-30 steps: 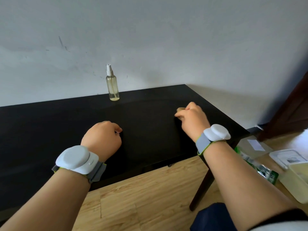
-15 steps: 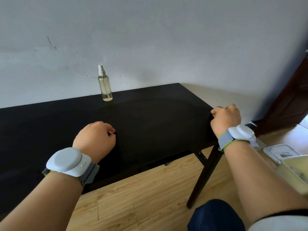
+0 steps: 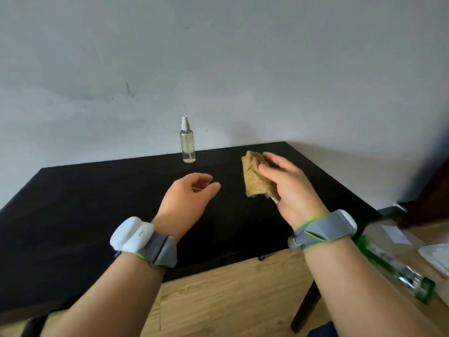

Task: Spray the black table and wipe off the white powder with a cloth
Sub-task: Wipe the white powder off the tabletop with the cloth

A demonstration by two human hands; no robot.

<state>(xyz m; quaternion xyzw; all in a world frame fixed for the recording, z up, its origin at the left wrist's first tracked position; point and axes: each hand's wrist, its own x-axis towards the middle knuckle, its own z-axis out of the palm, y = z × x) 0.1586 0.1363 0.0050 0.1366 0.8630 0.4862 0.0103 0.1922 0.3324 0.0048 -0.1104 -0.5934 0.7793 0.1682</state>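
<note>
Cloth [image 3: 254,176], tan and crumpled into a loose wad, is held up in the right hand [image 3: 289,186] and appears to be raised off the black table [image 3: 85,203]. The right forearm reaches forward from the lower right with the palm turned inward. Its thumb and fingers pinch the cloth's right side, and most of the fabric sticks out to the left of the hand.

The left hand [image 3: 187,198] hovers over the table, level with the right hand and just left of the cloth, with a clear gap of dark tabletop between them. Its palm faces inward and its fingers are loosely curled. The thumb points toward the cloth, and the hand holds nothing.

A spray bottle [image 3: 187,144] stands upright beyond the left hand, at the table's far edge against the pale wall [image 3: 218,57]. It is clear, holds pale yellowish liquid and has a white nozzle. It sits well apart from both hands, ahead of the cloth and to its left.

Each wrist wears a grey wristband [image 3: 143,239] edged in green with a white device on it. A wooden floor [image 3: 218,300] shows beneath the forearms. To the right of the right forearm, a blurred green and clear item [image 3: 398,268] lies on the floor.
</note>
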